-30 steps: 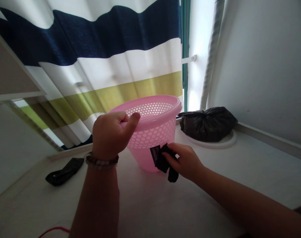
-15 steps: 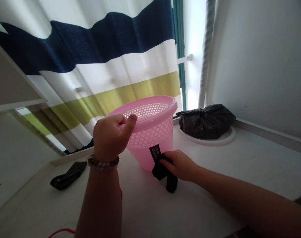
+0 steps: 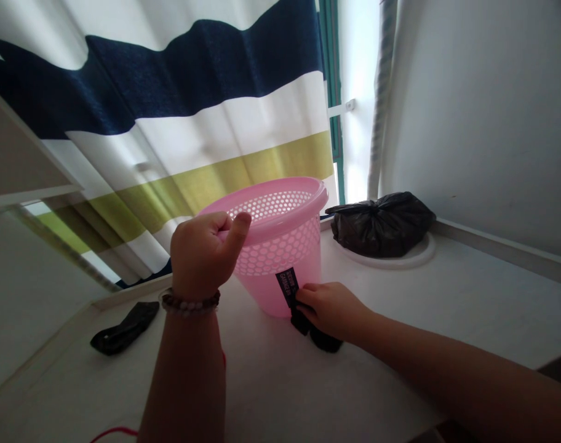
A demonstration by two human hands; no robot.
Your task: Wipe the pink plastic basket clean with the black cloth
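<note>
Left hand (image 3: 200, 258): closed in a fist on the near rim of the pink basket (image 3: 285, 246), thumb pressed on the rim's outside. There's a bead bracelet (image 3: 188, 303) on that wrist.

The basket stands upright on the white surface (image 3: 446, 307), its perforated wall facing the camera.

Right hand (image 3: 331, 307): low at the basket's base, front right side, fingers curled around a black cloth (image 3: 324, 341). The cloth sits under and just in front of the palm, touching the surface, its upper end against the basket wall. A black tag (image 3: 287, 286) with white print shows just above the fingertips; I can't tell whether it belongs to the cloth or the basket.

Also in view:
- a black sock (image 3: 123, 329) lying flat, well left of the left hand
- a tied black bag (image 3: 382, 224) on a white disc (image 3: 419, 255), right of the basket
- a striped curtain (image 3: 192, 123) behind
- a red cord (image 3: 114, 434) at the bottom edge
</note>
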